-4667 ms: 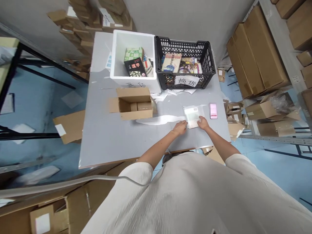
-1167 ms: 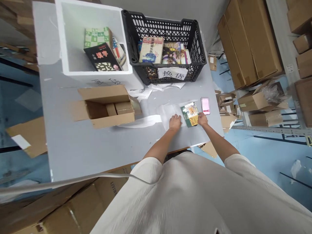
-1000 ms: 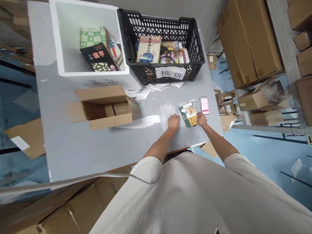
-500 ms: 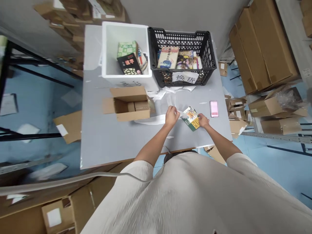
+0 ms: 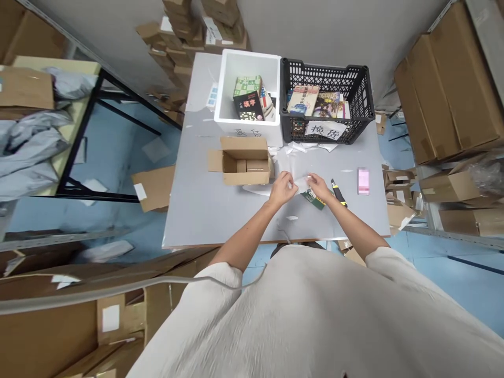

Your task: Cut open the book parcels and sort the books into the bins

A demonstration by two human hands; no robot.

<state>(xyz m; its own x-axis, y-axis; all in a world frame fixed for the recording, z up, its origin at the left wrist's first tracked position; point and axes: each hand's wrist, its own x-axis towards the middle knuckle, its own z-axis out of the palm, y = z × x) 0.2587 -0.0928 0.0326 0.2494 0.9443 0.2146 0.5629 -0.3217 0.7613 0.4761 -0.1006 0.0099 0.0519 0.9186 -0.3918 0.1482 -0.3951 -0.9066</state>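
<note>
My left hand [image 5: 283, 188] is closed, pinching one side of a thin white sheet of paper [image 5: 302, 185] over the table. The sheet's other side is between the fingers of my right hand [image 5: 318, 187]. Beneath the sheet and my right hand lies a small green and yellow book [image 5: 314, 200], mostly covered. A black and yellow utility knife [image 5: 338, 192] rests beside my right forearm. Left of my hands stands an open cardboard box [image 5: 246, 177], with a white paper strip [image 5: 254, 189] along its near side.
At the table's back stand a white foam box [image 5: 221, 89] and a black plastic crate [image 5: 368, 105], both holding books. A phone [image 5: 363, 181] lies on the right side of the grey table [image 5: 197, 210]. Cardboard boxes [image 5: 449, 89] line the right shelf. A grey cable [image 5: 157, 283] crosses at my left.
My right hand has let go of the book's right edge and moved left onto the white paper. The utility knife now shows on the table. The view has shifted left.
</note>
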